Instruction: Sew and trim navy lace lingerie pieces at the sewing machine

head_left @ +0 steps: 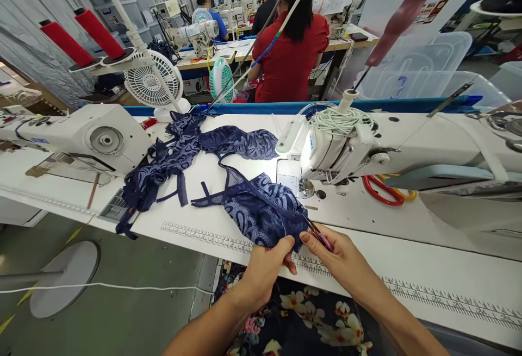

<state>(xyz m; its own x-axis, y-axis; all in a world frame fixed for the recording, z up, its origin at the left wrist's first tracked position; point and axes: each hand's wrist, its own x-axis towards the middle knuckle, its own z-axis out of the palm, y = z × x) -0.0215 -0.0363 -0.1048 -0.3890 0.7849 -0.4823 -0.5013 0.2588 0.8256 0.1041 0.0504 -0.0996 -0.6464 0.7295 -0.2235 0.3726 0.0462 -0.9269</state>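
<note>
A navy lace garment piece [261, 209] lies at the table's front edge, left of the sewing machine's needle area. My left hand [265, 269] pinches its lower edge between thumb and fingers. At the right corner of the piece, my right hand [336, 253] holds small dark scissors [320, 233] with pinkish handles, their tips against the fabric. More navy lace pieces [175, 155] with loose straps lie bunched to the left, and another lace piece [240, 141] stretches behind.
A white sewing machine [334, 144] stands right, with red-handled scissors [383, 190] beneath its arm. Another machine [106, 138] stands left, near a white fan [153, 81] and red thread cones [100, 34]. A person in red [285, 57] sits beyond the table.
</note>
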